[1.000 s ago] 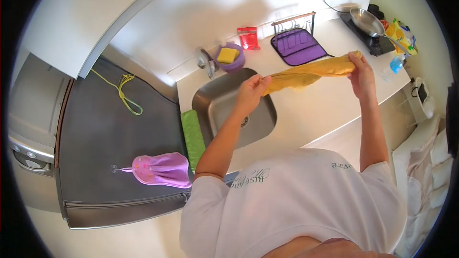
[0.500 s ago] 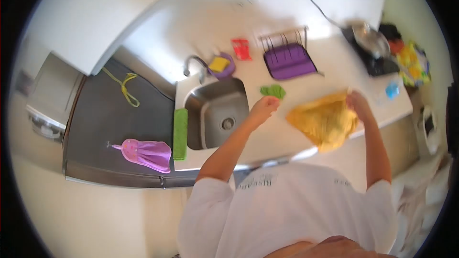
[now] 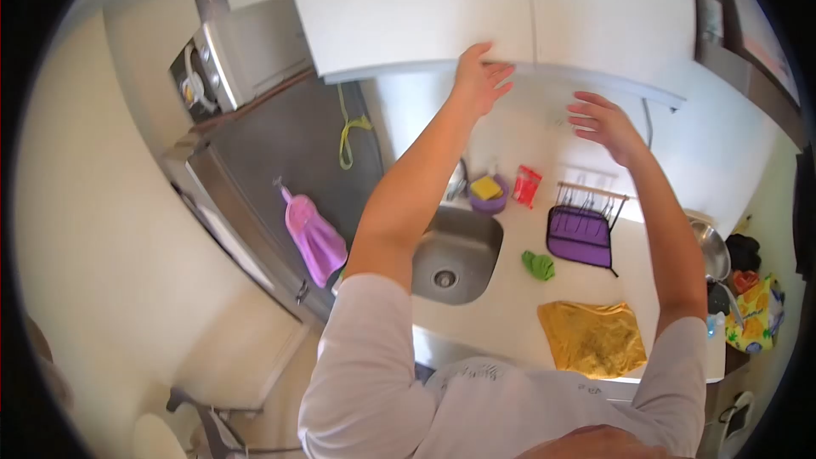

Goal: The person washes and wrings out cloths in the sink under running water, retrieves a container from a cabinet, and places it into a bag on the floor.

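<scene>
My left hand (image 3: 483, 81) is raised at the lower edge of the white wall cabinet (image 3: 416, 8), fingers apart and holding nothing. To its right, my right hand (image 3: 602, 123) is up in front of the wall with its fingers spread, also holding nothing. A yellow cloth (image 3: 593, 338) lies spread on the counter (image 3: 510, 310) near the front edge. Behind it sits a small crumpled green cloth (image 3: 537, 265). The purple mat (image 3: 580, 236) with a hook rack lies farther back.
The steel sink (image 3: 459, 253) is left of the cloths. Behind it stand a purple bowl (image 3: 488, 202) with a yellow sponge (image 3: 487, 188) and a red packet (image 3: 526, 186). A pink towel (image 3: 313, 238) hangs on the grey fridge (image 3: 280, 161). A pan (image 3: 711, 251) is at the right.
The yellow cloth has been let go and lies on the counter. Both hands have risen toward the cabinet. The view has tilted upward, bringing the cabinet doors and microwave into sight.
</scene>
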`<state>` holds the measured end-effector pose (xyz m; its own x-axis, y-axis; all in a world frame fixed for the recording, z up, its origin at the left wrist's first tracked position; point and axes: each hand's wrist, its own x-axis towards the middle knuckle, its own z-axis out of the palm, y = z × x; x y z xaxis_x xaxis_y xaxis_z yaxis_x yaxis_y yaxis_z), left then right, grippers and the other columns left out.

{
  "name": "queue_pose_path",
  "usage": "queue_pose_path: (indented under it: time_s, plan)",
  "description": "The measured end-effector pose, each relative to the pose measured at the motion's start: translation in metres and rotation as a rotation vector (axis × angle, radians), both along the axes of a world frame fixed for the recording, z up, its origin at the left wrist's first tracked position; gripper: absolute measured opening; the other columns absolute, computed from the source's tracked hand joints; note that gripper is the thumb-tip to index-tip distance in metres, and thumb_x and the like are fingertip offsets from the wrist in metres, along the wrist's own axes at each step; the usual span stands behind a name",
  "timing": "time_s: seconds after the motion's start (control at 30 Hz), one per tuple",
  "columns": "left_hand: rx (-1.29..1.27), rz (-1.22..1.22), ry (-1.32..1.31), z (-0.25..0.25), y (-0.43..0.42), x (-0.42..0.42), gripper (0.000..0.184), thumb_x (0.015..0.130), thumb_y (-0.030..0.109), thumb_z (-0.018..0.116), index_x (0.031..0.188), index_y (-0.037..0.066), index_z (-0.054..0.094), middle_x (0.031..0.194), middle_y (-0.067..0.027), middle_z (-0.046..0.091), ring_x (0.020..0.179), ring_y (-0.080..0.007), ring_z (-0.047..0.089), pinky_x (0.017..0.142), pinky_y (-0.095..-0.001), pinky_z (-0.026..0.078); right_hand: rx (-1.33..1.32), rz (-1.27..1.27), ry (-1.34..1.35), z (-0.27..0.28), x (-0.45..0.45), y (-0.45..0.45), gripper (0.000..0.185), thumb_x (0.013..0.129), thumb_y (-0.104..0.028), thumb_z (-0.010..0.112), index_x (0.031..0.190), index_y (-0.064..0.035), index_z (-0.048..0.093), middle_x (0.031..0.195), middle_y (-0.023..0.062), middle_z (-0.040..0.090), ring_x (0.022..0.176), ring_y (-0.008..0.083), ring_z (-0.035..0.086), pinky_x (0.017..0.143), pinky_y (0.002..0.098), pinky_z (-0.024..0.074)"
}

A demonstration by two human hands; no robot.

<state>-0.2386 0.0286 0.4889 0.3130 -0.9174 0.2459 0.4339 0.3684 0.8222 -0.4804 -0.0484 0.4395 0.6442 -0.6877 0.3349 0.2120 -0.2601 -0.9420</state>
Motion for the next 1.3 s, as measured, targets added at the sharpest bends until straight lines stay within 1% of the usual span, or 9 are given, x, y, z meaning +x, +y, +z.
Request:
queue_pose_path:
  time_s: [0.2,0.3,0.5,0.7,0.77,0.8,1.07,1.2,1.3]
  plan:
    - [-0.049,-0.101,0.175,0.009,0.012,-0.008,0.066,0.076,0.030,0.053,0.124,-0.008,0.028,0.130,-0.0205,0.037,0.123,-0.0291,0.037,0.103,-0.0423,0.027,0.235,0.094,-0.296,0.031,0.047,-0.009,0.034,0.083,-0.023,0.058,0.111,-0.0048,0.047,0.113,0.0124,0.050,0.104,0.0256,0.052,0.089,0.0378,0.0445]
    - [-0.065,-0.107,0.184,0.005,0.045,-0.013,0.067,0.078,0.031,0.051,0.128,-0.008,0.029,0.133,-0.0204,0.036,0.126,-0.0303,0.036,0.104,-0.0431,0.028,0.299,0.106,-0.439,0.029,0.055,-0.004,0.034,0.082,-0.023,0.058,0.110,-0.0052,0.048,0.110,0.0124,0.050,0.104,0.0268,0.052,0.091,0.0386,0.0429]
    - [-0.090,-0.141,0.161,-0.009,0.165,0.004,0.057,0.078,0.036,0.056,0.113,-0.005,0.040,0.118,-0.0192,0.047,0.116,-0.0297,0.044,0.099,-0.0409,0.033,0.369,0.041,-0.635,0.030,0.079,0.010,0.035,0.079,-0.026,0.061,0.103,-0.0050,0.049,0.097,0.0101,0.050,0.100,0.0266,0.052,0.092,0.0398,0.0407]
    - [-0.146,-0.115,0.225,-0.016,0.304,0.058,0.032,0.083,0.032,0.054,0.095,0.002,0.055,0.086,-0.0073,0.061,0.074,-0.0217,0.059,0.065,-0.0342,0.048,0.469,-0.019,-0.747,0.037,0.100,0.001,0.043,0.078,-0.030,0.061,0.101,0.0032,0.045,0.091,0.0137,0.050,0.089,0.0259,0.054,0.083,0.0347,0.0459]
    - [-0.246,0.034,-0.006,-0.034,0.334,0.097,0.025,0.082,0.031,0.054,0.091,0.008,0.058,0.081,-0.0036,0.060,0.067,-0.0166,0.055,0.058,-0.0317,0.042,0.480,-0.067,-0.790,0.036,0.102,0.016,0.049,0.078,-0.032,0.061,0.103,0.0060,0.043,0.094,0.0154,0.050,0.089,0.0264,0.054,0.081,0.0340,0.0471]
    - [-0.270,-0.083,0.097,-0.040,0.348,0.122,0.022,0.081,0.031,0.054,0.088,0.010,0.058,0.075,-0.0023,0.056,0.060,-0.0145,0.048,0.053,-0.0299,0.037,0.478,-0.087,-0.815,0.039,0.103,0.024,0.051,0.079,-0.033,0.061,0.104,0.0074,0.042,0.095,0.0163,0.050,0.089,0.0267,0.054,0.080,0.0336,0.0476]
    - [-0.394,-0.243,0.087,-0.050,0.419,0.229,0.013,0.084,0.017,0.053,0.075,0.009,0.051,0.059,0.0018,0.038,0.051,-0.0076,0.032,0.051,-0.0228,0.028,0.458,-0.115,-0.822,0.022,0.047,0.088,0.056,0.081,-0.037,0.061,0.109,0.0082,0.041,0.106,0.0194,0.049,0.099,0.0283,0.052,0.087,0.0342,0.0443]
    - [-0.394,-0.195,0.094,-0.051,0.430,0.252,0.017,0.089,0.020,0.049,0.078,0.007,0.048,0.059,0.0011,0.033,0.050,-0.0069,0.030,0.052,-0.0219,0.028,0.423,-0.170,-0.722,0.017,-0.013,0.125,0.022,0.083,-0.023,0.061,0.083,-0.0028,0.052,0.080,0.0074,0.062,0.069,0.0137,0.060,0.067,0.0250,0.0500]
    - [-0.399,-0.191,0.100,-0.051,0.431,0.259,0.018,0.090,0.020,0.047,0.078,0.007,0.047,0.060,0.0006,0.034,0.050,-0.0069,0.030,0.052,-0.0222,0.028,0.325,-0.204,-0.614,0.014,-0.059,0.154,0.026,0.086,-0.027,0.056,0.070,-0.0077,0.053,0.058,-0.0017,0.050,0.055,0.0078,0.048,0.049,0.0201,0.0388]
